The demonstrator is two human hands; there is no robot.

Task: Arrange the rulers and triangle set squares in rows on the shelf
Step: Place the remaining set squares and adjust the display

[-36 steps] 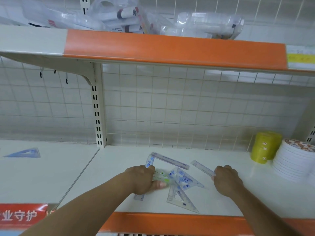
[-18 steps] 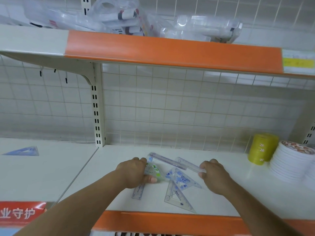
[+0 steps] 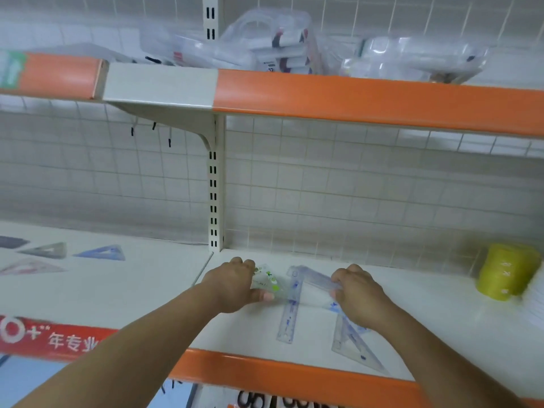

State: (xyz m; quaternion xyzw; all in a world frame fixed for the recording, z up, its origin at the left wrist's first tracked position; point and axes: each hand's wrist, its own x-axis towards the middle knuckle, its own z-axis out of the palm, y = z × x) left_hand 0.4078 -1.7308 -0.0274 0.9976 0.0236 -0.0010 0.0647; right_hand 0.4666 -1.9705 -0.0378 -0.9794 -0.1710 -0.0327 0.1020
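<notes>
Set squares (image 3: 44, 250) lie in a loose row at the far left of the shelf (image 3: 441, 334): flat triangles in grey, blue and pale pink. At centre, the left hand (image 3: 235, 285) pinches a clear green-printed square (image 3: 266, 282), thumb on the near edge and fingers curled over the far edge. Just right of it, a clear ruler (image 3: 290, 307) with blue markings lies flat, running near to far. The right hand (image 3: 362, 298) grips a second ruler (image 3: 316, 279) by one end, fingers curled round it. A clear triangle (image 3: 353, 348) lies partly under that wrist. Expected handling: thin, rigid plastic, light, slick on the smooth painted shelf and awkward to lift when flat. Take hold at an edge or corner. A yellow roll (image 3: 503, 275) stands far right.
</notes>
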